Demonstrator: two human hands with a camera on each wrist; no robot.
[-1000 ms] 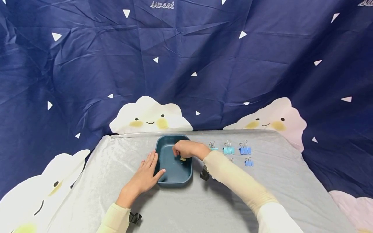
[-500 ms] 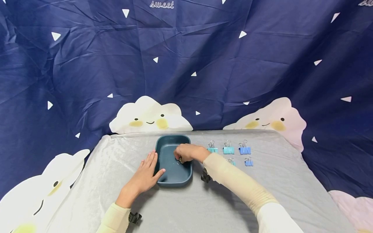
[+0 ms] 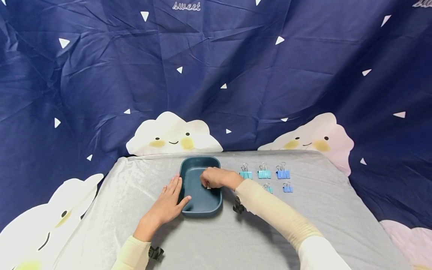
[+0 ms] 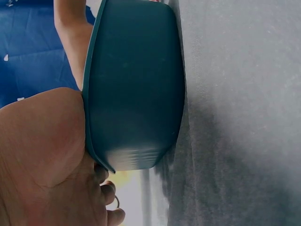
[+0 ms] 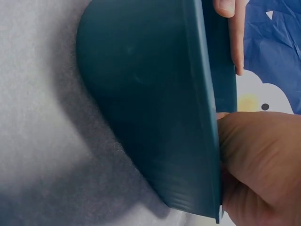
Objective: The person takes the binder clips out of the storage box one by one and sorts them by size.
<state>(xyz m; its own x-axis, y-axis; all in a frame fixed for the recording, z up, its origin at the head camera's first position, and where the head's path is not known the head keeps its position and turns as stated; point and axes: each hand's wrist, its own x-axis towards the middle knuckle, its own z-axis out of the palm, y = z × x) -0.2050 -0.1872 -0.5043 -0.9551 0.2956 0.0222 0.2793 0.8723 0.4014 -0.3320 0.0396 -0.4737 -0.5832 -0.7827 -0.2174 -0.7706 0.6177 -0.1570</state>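
A dark teal tray [image 3: 216, 204] stands on the grey cloth, and both hands are at it. My left hand [image 3: 176, 190] lies flat along its left wall with the fingers straight and the thumb against the near corner. My right hand [image 3: 206, 183] reaches over the right rim into the tray and pinches a small binder clip [image 3: 209, 186], most of it hidden by the fingers. In the left wrist view the tray's outer wall [image 4: 136, 94] fills the middle, beside my palm [image 4: 42, 155]. The right wrist view shows the tray rim [image 5: 202, 94] close to my right hand [image 5: 258, 160].
Right of the tray three binder clips stand in a row: teal [image 3: 245, 173], teal [image 3: 264, 173], blue [image 3: 282, 173]. Two smaller ones lie nearer, teal [image 3: 268, 187] and blue [image 3: 288, 188]. A dark blue curtain with cloud faces hangs behind the table [image 3: 303, 210].
My right hand has drawn slightly left and lifted within the tray, closing more tightly round the small clip. The left hand and the tray have stayed in place.
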